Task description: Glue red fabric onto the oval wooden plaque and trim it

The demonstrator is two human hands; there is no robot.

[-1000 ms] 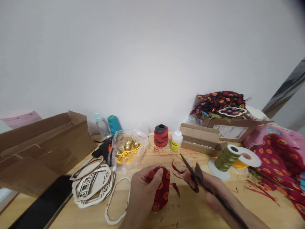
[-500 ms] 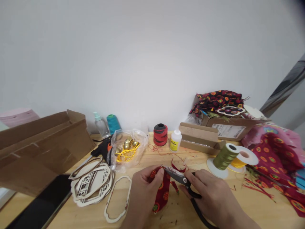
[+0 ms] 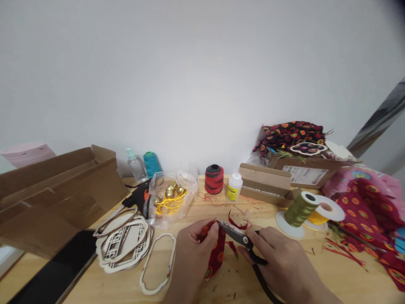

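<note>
Between thumb and fingers, my left hand (image 3: pixel 196 249) pinches a red patterned fabric piece (image 3: pixel 217 255) that hangs down over the table. My right hand (image 3: pixel 276 257) is closed around the black handles of a pair of scissors (image 3: pixel 236 232). The blade tips touch or nearly touch the top edge of the fabric, right at my left fingertips; whether the blades are parted is too small to tell. Behind the scissors lies a red fabric scrap (image 3: pixel 238 221). To the left of my left hand rests a pale scalloped wooden frame (image 3: pixel 145 270).
Left stand a cardboard box (image 3: pixel 60 194), a black phone (image 3: pixel 57 272), stacked wooden cutouts (image 3: pixel 125 242) and a bag of golden bells (image 3: pixel 171 194). Behind are a red thread spool (image 3: pixel 214 179) and a glue bottle (image 3: pixel 234 188). At right are a green spool (image 3: pixel 300 209) and red fabric (image 3: pixel 363 207).
The whole view has shifted slightly to the right. The hanging fabric has turned or folded a little. Both hands keep their grip, with the scissor tips still at the fabric's top edge.
</note>
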